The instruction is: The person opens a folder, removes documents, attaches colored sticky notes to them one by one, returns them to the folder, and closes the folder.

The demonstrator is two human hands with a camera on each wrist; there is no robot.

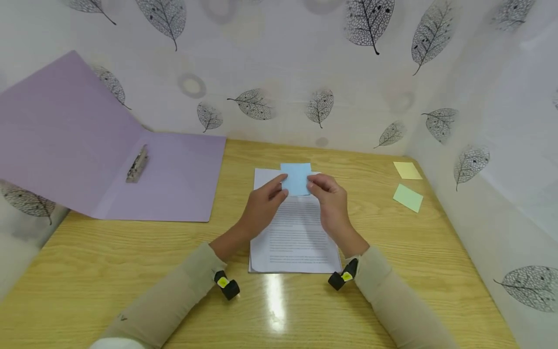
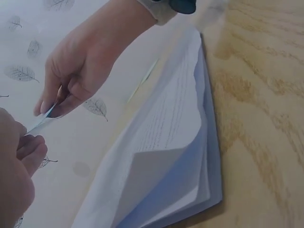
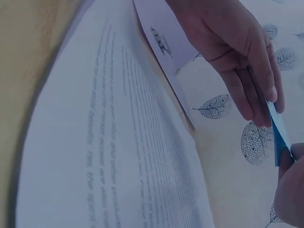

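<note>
- While a wooden table (image 1: pixel 401 237) fills the foreground, an open purple folder (image 1: pixel 180 182) lies far left.
- Printed sheets (image 1: pixel 296 237) lie stacked mid-table.
- Left hand (image 1: pixel 260 206) and right hand (image 1: pixel 334 203) pinch opposite edges of 1 blue note (image 1: pixel 297 179), held above the sheets' far end.
- 1 yellow slip (image 1: pixel 407 170) and 1 green slip (image 1: pixel 408 198) lie apart, far right.

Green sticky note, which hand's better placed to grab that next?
Probably the right hand: it is nearer the green sticky note, while the left hand is farther off. Both hands pinch the blue sticky note.
</note>
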